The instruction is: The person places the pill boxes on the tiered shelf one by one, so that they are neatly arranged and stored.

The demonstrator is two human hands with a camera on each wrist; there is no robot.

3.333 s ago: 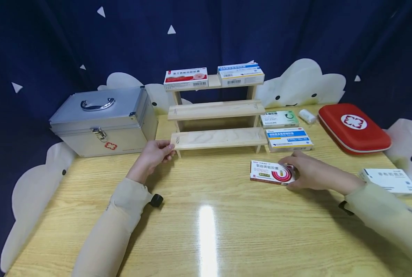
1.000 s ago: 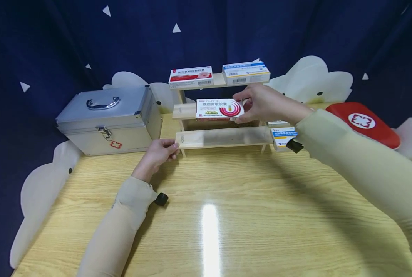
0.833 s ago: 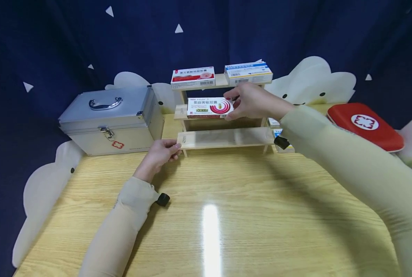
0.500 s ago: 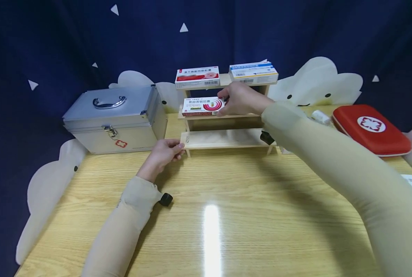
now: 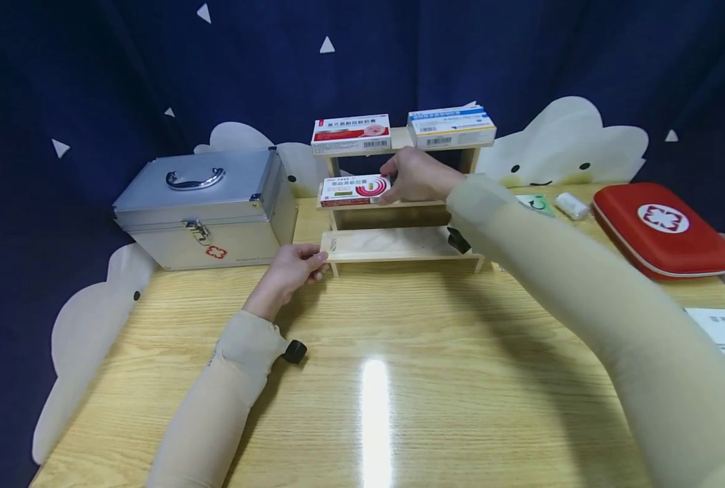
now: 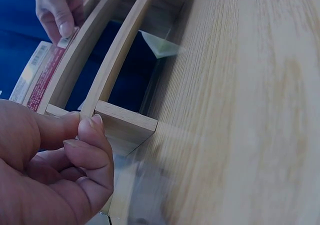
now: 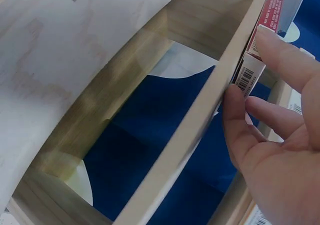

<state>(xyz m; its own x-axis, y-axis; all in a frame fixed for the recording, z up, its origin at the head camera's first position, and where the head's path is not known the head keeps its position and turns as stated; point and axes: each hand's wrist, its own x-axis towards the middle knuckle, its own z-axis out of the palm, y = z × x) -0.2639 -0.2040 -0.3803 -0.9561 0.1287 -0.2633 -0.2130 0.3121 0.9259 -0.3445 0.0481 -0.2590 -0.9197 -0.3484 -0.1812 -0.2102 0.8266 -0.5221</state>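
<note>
A white and red medicine box (image 5: pixel 351 190) lies on the left part of the middle step of a wooden three-step rack (image 5: pixel 393 245). My right hand (image 5: pixel 422 175) holds the box by its right end, thumb in front and fingers behind; the right wrist view shows the barcode end (image 7: pixel 246 78) between them. With thumb and fingers, my left hand (image 5: pixel 289 272) pinches the left end of the lowest step, seen close up in the left wrist view. On the top step rest a red and white medicine box (image 5: pixel 351 135) and a blue and white one (image 5: pixel 452 127).
A silver metal case (image 5: pixel 200 210) stands left of the rack. To the right are a red zip case (image 5: pixel 665 229), a small white roll (image 5: pixel 572 206), a partly hidden green box (image 5: pixel 536 203) and a white box (image 5: pixel 723 331) on the table.
My right hand has carried the white and red box from the table up to the middle step, then leftward along it. My left hand has kept its grip on the lowest step.
</note>
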